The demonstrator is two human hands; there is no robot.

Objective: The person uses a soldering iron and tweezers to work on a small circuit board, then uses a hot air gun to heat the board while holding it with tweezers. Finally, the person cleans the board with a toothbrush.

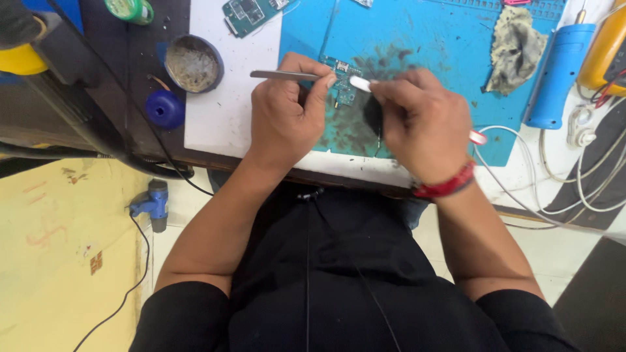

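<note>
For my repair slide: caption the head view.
Left hand grips tweezers, right hand a white tool, over a small circuit board.

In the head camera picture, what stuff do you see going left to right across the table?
Blue cap → round tin → left hand holding tweezers → small circuit board → right hand → dirty rag → blue tool.

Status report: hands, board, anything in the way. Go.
Left hand gripping metal tweezers. Right hand holding white-tipped tool. Both tips on small circuit board, blue mat. Nothing blocking.
</note>
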